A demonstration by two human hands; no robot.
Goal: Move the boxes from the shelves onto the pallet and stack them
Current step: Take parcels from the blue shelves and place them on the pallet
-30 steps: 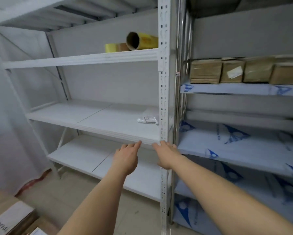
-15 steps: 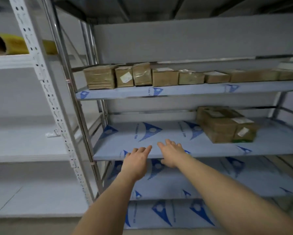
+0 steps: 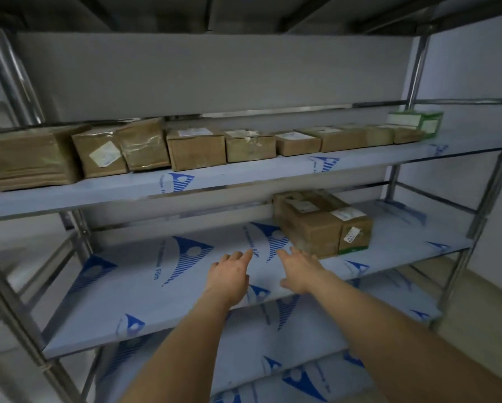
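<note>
Leftmost box [image 3: 26,158] cut by left edge, labels [image 3: 350,234] unreadable — bottom shelf [image 3: 302,379] cropped

kinda dim storage room, plain grey walls [image 3: 473,68], beige floor [image 3: 482,301] at lower right. steel rack [image 3: 400,181] with shelf boards in blue-printed protective film [image 3: 185,257], dark ceiling overhead.

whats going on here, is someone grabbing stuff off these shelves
A person reaches both bare hands toward the cardboard boxes on the middle shelf. The left hand and right hand are open and hold nothing; the right is nearest the boxes. A row of boxes sits on the shelf above. No pallet is in view.
</note>
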